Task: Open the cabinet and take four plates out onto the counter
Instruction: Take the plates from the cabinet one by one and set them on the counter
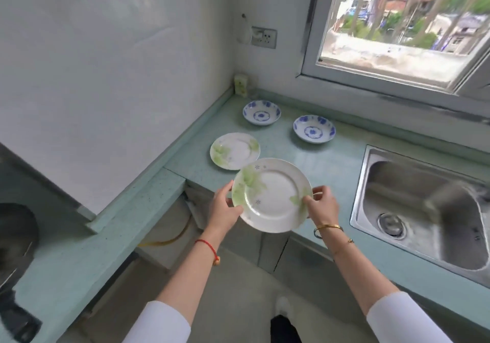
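I hold a white plate with green leaf print point(273, 196) in both hands above the front edge of the pale green counter point(331, 167). My left hand point(224, 207) grips its left rim, and my right hand point(322, 202) pinches its right rim. A matching green-print plate point(234, 150) lies flat on the counter just behind it. Two blue-patterned plates, one at the back left point(261, 112) and one to its right point(314, 129), rest nearer the window. Below the counter, the cabinet front point(297, 255) is partly hidden by my arms.
A steel sink point(424, 210) is set into the counter at the right. A window point(397, 24) is behind it. A small box point(241, 84) stands in the back corner under a wall socket point(263, 37). A dark stove point(16, 249) occupies the lower counter at left.
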Action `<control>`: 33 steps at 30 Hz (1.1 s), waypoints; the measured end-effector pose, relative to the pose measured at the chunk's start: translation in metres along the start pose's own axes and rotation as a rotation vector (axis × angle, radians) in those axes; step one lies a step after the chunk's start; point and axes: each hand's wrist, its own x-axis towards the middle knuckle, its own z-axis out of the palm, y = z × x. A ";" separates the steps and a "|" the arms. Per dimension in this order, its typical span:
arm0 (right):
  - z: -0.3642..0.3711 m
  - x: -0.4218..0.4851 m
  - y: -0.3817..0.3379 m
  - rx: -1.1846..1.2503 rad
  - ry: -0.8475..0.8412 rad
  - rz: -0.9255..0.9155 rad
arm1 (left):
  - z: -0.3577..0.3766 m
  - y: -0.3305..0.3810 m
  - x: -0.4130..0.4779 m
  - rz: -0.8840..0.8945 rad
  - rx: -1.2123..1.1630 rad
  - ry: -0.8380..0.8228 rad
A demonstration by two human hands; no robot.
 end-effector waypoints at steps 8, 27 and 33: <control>-0.033 0.125 0.013 -0.082 0.052 0.041 | 0.091 0.035 0.098 0.020 0.085 -0.089; 0.013 0.238 0.064 -0.222 -0.046 0.253 | 0.154 0.012 0.212 -0.126 0.223 -0.127; 0.027 0.238 0.064 -0.226 -0.030 0.286 | 0.145 0.005 0.230 -0.140 0.246 -0.181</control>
